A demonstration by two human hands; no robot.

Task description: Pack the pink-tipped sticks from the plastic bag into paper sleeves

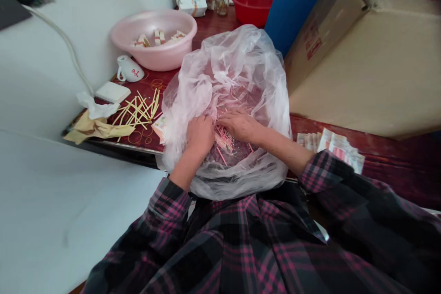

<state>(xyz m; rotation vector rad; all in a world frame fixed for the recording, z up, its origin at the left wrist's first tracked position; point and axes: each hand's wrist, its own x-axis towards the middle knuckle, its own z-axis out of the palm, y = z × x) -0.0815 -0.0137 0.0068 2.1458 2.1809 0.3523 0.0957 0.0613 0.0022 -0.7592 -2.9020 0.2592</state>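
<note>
A clear plastic bag (275,101) lies wide open on the table in front of me. Inside it is a pile of thin pink sticks (224,139), some lying loose. My left hand (201,133) is in the bag at the pile's left side, its fingers curled and their tips hidden. From the right, my right hand (239,125) reaches over the pile, fingers bent and closed on the pink sticks. The two hands nearly meet.
Pale yellow sticks (138,109) lie scattered at left, near a white mug (129,68). Behind stand a pink basin (155,57) holding small bundles and a red basin (253,4). A large cardboard box (372,69) and printed paper packets (339,147) occupy the right.
</note>
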